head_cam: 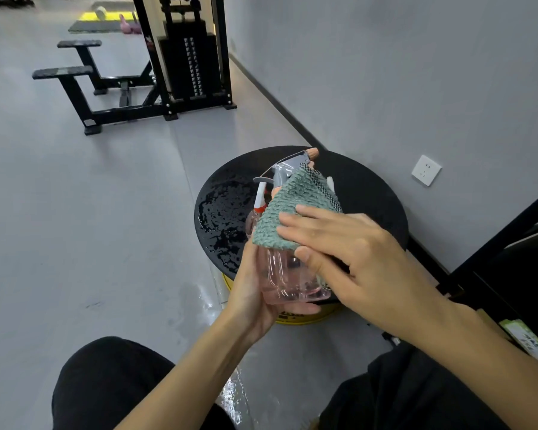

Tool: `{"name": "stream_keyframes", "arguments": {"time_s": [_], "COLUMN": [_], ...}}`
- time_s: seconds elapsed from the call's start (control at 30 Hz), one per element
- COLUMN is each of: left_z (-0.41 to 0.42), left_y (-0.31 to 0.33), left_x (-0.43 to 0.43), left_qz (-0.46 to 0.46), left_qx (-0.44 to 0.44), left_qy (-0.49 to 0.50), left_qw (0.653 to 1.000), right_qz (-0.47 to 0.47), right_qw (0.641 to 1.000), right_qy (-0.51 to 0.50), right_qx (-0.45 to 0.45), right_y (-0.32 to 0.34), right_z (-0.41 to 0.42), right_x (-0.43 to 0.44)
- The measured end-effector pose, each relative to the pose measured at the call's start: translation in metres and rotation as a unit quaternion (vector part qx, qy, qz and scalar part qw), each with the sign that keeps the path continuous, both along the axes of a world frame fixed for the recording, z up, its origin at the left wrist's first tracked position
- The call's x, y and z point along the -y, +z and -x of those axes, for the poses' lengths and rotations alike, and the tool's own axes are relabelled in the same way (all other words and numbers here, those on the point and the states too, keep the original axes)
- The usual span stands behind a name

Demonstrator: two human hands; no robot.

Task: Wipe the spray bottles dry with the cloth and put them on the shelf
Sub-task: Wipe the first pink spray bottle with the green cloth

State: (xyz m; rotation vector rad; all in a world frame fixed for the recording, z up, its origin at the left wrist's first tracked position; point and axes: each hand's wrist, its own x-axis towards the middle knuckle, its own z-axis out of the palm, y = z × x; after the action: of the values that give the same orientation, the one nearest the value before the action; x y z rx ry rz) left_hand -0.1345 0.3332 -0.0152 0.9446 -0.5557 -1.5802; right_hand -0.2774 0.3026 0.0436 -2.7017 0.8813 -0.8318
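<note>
A clear pink spray bottle with a grey trigger head is held tilted above a round black stool top. My left hand grips the bottle's lower body from the left. A teal terry cloth lies over the bottle's shoulder and neck. My right hand holds that cloth against the bottle, fingers across the top and thumb on the near side. Behind it stands a second spray bottle with a white trigger and red collar, mostly hidden. The black shelf frame rises at the right edge.
The stool top is wet on its left half and sits on a yellow base. Water streaks the grey floor between my knees. A grey wall with a white socket runs on the right. A black weight machine stands far back.
</note>
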Motion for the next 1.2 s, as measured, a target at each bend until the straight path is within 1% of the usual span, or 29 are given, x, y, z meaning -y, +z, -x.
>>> {"name": "stream_keyframes", "arguments": {"time_s": [0.07,0.2,0.33,0.4,0.47,0.57,0.67,0.8,0.93,1.07,1.2], "left_z": [0.003,0.011,0.011,0.010,0.008,0.005,0.006,0.006,0.001,-0.002,0.001], "left_y": [0.000,-0.001,-0.004,-0.007,-0.009,-0.012,-0.012,-0.014,-0.014,-0.013,-0.012], "left_x": [-0.002,-0.004,-0.004,-0.002,0.001,0.003,0.002,0.001,0.003,0.006,0.004], "left_qz": [-0.002,0.001,0.009,-0.001,-0.023,-0.033,-0.033,-0.030,-0.023,-0.023,-0.031], "left_qx": [-0.002,-0.016,-0.025,-0.029,-0.046,-0.075,-0.070,-0.052,-0.062,-0.049,-0.049], "left_qy": [-0.007,-0.036,-0.016,0.001,0.012,0.023,0.011,-0.007,-0.005,0.021,0.006], "left_qw": [1.000,0.999,1.000,1.000,0.999,0.996,0.997,0.998,0.998,0.998,0.998], "right_qz": [0.001,-0.080,-0.131,-0.117,-0.075,-0.013,-0.024,-0.071,-0.159,-0.143,-0.158], "right_qw": [0.999,0.996,0.989,0.988,0.988,0.987,0.988,0.989,0.985,0.988,0.984], "right_qy": [-0.010,-0.007,-0.004,-0.011,-0.029,-0.057,-0.078,-0.113,-0.065,-0.033,-0.052], "right_qx": [-0.033,-0.029,-0.067,-0.095,-0.135,-0.152,-0.133,-0.063,0.016,0.038,0.057], "right_y": [0.000,0.002,-0.003,-0.005,-0.007,-0.012,-0.016,-0.017,-0.023,-0.035,-0.032], "right_z": [-0.003,-0.006,-0.004,-0.001,0.000,-0.005,-0.014,-0.018,-0.015,-0.014,-0.016], "right_x": [0.002,0.012,0.003,-0.007,-0.017,-0.027,-0.021,-0.004,-0.017,-0.040,-0.023]}}
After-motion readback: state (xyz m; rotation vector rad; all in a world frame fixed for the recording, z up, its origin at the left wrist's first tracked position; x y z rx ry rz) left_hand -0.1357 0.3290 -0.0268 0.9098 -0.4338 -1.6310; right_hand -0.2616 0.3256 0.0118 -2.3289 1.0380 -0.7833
